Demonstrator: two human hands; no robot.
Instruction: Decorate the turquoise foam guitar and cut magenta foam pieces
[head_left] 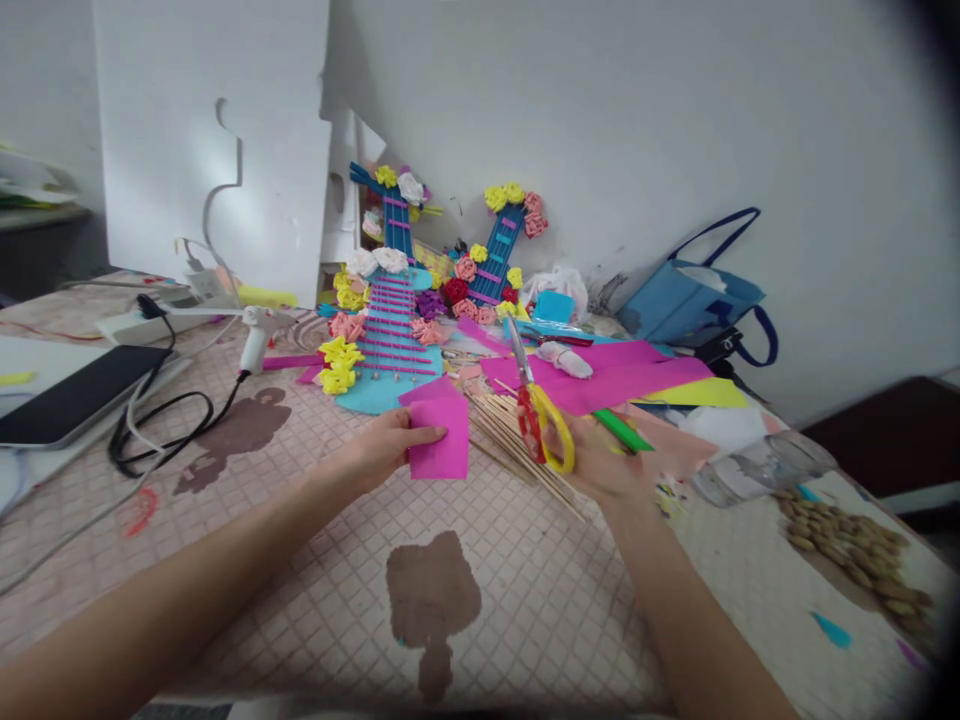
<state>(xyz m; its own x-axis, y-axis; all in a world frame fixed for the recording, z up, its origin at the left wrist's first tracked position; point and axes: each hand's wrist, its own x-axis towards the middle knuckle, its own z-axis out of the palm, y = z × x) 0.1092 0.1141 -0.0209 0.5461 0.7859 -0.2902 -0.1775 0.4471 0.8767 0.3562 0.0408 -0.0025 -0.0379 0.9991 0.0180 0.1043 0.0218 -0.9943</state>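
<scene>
My left hand (394, 440) is closed on pieces of magenta paper (441, 455), the thumb lying across the front. Beyond the paper lies a flat blue craft piece (390, 393) with magenta sticks across it like rungs and crumpled paper flowers at its sides. My right hand (596, 455) is closed at the yellow handle of a pair of scissors (531, 410) with red and yellow handles, blades pointing away from me. Part of its fingers is hidden behind the handle. Under the scissors lies a bundle of thin wooden sticks (517, 440).
Magenta sheets (630, 370) and a green tube-like item (622, 430) lie beyond my right hand. A clear jar (761, 470) and a pile of nuts (855, 550) are at right, a blue bag (675, 300) behind. At left are a glue gun (259, 340), black cable and phone (82, 395).
</scene>
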